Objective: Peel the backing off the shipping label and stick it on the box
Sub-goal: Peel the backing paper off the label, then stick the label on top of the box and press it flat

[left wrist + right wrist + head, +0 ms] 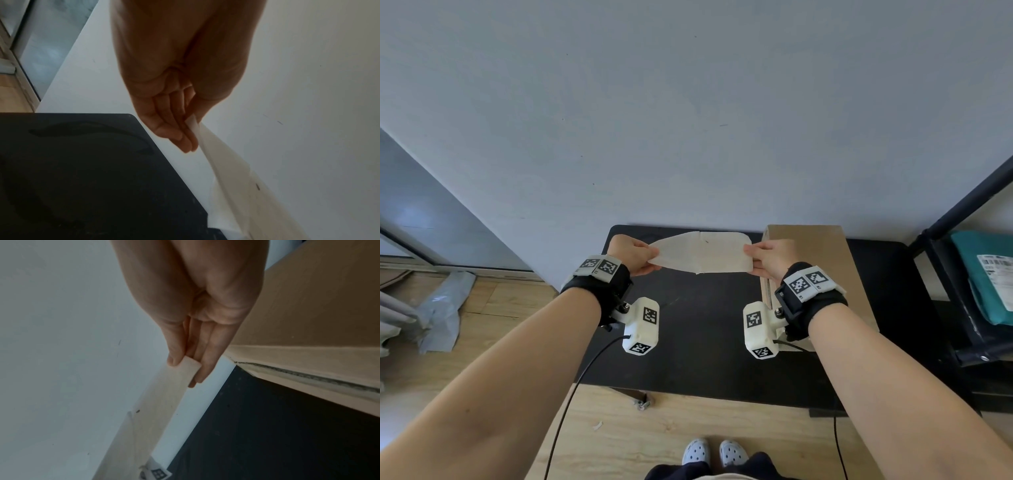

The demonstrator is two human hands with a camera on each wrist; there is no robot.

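Both hands hold a pale shipping label sheet (702, 253) stretched in the air above the black table (688, 342). My left hand (635, 255) pinches its left end between thumb and fingers; the label (218, 155) runs away from that hand in the left wrist view. At the sheet's right end my right hand (770, 257) pinches it, and the label (164, 395) shows under the thumb in the right wrist view. A brown cardboard box (822, 260) lies on the table to the right, behind and beneath the right hand; the box (308, 321) also shows in the right wrist view.
A grey wall (688, 120) stands right behind the table. A black shelf rack (962, 274) on the right holds a teal parcel (986, 274). Grey plastic wrapping (441, 308) lies on the wooden floor at the left. Cables hang from both wrist cameras.
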